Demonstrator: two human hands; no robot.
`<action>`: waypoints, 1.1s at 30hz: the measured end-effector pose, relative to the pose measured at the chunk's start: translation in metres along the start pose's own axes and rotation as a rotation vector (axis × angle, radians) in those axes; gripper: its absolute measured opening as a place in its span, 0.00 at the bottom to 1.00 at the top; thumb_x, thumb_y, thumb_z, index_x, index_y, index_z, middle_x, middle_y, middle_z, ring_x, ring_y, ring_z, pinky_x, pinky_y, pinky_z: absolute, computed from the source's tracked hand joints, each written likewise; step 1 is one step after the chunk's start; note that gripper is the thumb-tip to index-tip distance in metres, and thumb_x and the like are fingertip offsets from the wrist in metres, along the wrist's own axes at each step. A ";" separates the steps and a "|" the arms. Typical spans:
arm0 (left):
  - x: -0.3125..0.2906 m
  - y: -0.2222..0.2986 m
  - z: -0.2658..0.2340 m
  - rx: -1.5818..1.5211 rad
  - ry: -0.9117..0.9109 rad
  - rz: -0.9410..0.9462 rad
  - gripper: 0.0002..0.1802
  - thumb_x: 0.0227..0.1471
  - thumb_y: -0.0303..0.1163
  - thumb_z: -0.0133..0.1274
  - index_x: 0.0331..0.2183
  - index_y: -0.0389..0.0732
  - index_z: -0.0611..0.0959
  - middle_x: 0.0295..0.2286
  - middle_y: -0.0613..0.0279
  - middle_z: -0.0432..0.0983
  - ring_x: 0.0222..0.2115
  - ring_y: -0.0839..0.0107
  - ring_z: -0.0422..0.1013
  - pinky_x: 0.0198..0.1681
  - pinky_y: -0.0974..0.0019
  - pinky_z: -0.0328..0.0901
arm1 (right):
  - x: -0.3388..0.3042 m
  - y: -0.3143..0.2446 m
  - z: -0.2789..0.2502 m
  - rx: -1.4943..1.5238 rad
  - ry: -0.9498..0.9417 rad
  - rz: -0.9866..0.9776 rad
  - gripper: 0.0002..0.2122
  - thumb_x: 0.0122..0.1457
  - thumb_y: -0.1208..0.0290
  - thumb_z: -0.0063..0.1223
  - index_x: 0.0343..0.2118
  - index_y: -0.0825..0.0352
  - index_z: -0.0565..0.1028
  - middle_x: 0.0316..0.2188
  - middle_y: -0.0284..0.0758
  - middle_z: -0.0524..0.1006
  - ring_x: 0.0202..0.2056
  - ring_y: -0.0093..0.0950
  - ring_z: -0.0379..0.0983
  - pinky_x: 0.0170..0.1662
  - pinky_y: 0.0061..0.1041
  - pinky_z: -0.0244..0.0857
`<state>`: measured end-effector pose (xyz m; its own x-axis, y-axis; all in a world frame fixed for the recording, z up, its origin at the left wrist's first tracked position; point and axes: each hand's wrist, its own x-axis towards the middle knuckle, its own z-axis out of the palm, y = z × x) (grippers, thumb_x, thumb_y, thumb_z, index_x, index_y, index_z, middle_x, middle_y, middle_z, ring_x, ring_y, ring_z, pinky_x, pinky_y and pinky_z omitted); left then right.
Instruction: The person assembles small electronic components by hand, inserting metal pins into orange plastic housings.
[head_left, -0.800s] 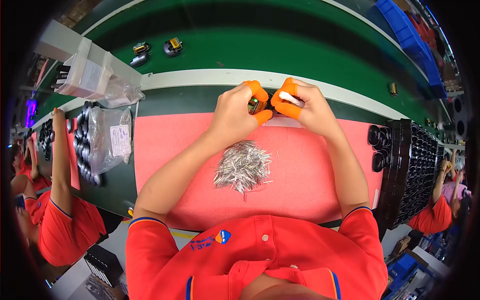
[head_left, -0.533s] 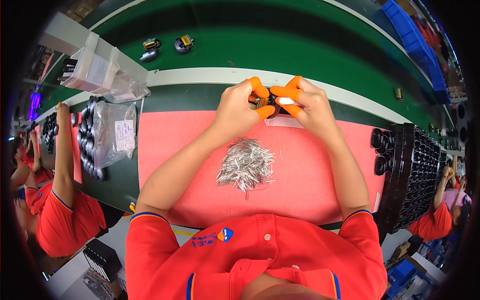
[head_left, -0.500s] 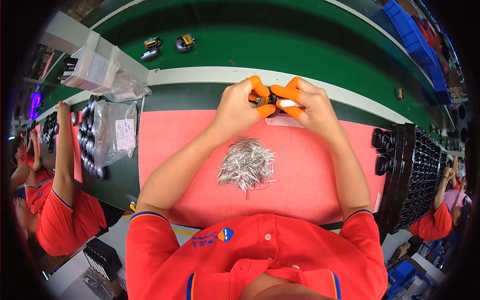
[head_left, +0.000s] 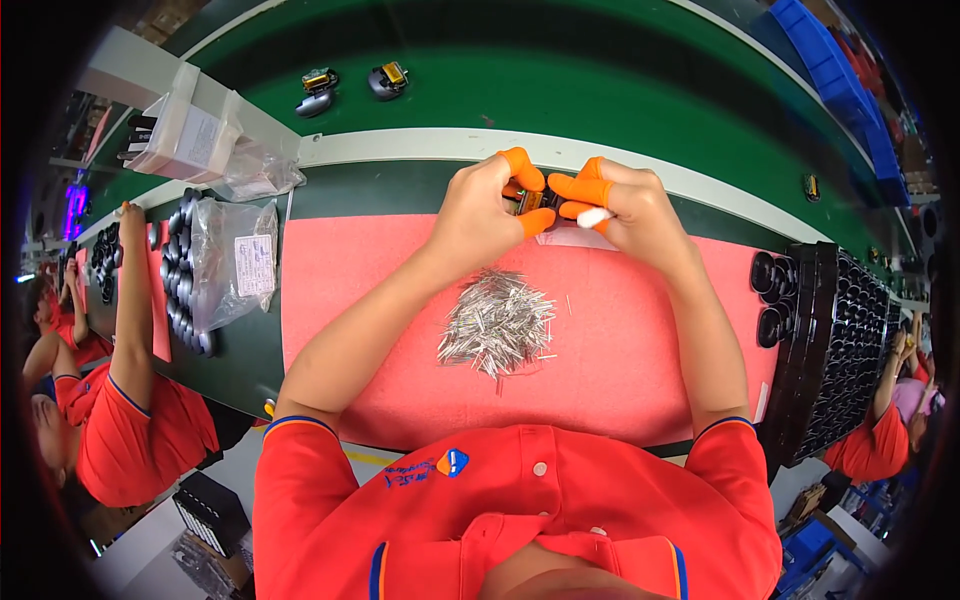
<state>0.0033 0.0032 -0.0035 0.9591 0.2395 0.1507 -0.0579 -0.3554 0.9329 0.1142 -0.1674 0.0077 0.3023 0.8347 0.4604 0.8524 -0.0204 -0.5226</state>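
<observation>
Nearest in, a red shirt (head_left: 520,480) fills the lower edge, both bare forearms reaching out over a pink mat (head_left: 620,380) on the dark table (head_left: 245,370). In the middle of that mat lies a heap of thin silvery pins (head_left: 498,325), one stray just off its right side. Out left, a clear plastic bag (head_left: 215,300) with a white label lies beside a row of dark rounded shells (head_left: 178,270), and a co-worker's arm (head_left: 130,290) stretches past them. Out right, black cups (head_left: 770,325) sit against a tall black tray stack (head_left: 830,350).

Now the action, at the mat's far edge! The left hand (head_left: 475,212), orange covers on its fingertips, has its fingers closed on a small dark device (head_left: 532,202) with a gold-coloured part. In from the right comes the right hand (head_left: 640,208), fingers bent close to the device's right side, a small white piece (head_left: 593,217) among them; whether they pinch either one, I can't tell.

Just beyond runs a pale rail (head_left: 400,148), then a green surface (head_left: 560,95): two opened units (head_left: 388,80) at left, another (head_left: 811,187) well right, and blue bins (head_left: 830,75) at far right.
</observation>
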 end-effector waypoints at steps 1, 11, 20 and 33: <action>0.000 -0.001 0.000 0.032 -0.028 -0.017 0.17 0.34 0.21 0.64 0.29 0.33 0.74 0.28 0.56 0.74 0.29 0.70 0.73 0.32 0.69 0.70 | 0.002 -0.002 -0.002 0.075 -0.008 0.077 0.17 0.41 0.81 0.60 0.38 0.67 0.78 0.22 0.37 0.71 0.21 0.32 0.68 0.24 0.28 0.62; 0.000 -0.004 0.004 0.004 -0.009 0.053 0.17 0.32 0.20 0.64 0.27 0.32 0.73 0.26 0.54 0.74 0.26 0.68 0.74 0.29 0.67 0.71 | -0.004 0.006 -0.001 0.092 -0.063 0.085 0.16 0.43 0.81 0.60 0.38 0.67 0.79 0.22 0.38 0.71 0.22 0.30 0.68 0.26 0.27 0.63; -0.002 -0.003 0.002 0.004 -0.044 0.044 0.18 0.33 0.20 0.64 0.28 0.31 0.73 0.26 0.55 0.73 0.25 0.71 0.72 0.27 0.70 0.70 | -0.002 0.003 -0.003 0.097 -0.053 0.034 0.15 0.42 0.81 0.60 0.36 0.69 0.79 0.21 0.37 0.70 0.21 0.31 0.67 0.25 0.27 0.61; -0.001 0.002 -0.003 -0.066 -0.122 -0.042 0.16 0.37 0.18 0.62 0.32 0.33 0.75 0.33 0.61 0.74 0.34 0.76 0.72 0.37 0.71 0.71 | -0.002 0.006 -0.002 0.038 -0.043 -0.046 0.16 0.39 0.84 0.60 0.35 0.69 0.79 0.22 0.37 0.72 0.22 0.32 0.70 0.25 0.26 0.62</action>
<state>0.0014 0.0047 -0.0005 0.9874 0.1401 0.0738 -0.0310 -0.2860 0.9577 0.1196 -0.1708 0.0054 0.2442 0.8571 0.4535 0.8476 0.0385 -0.5292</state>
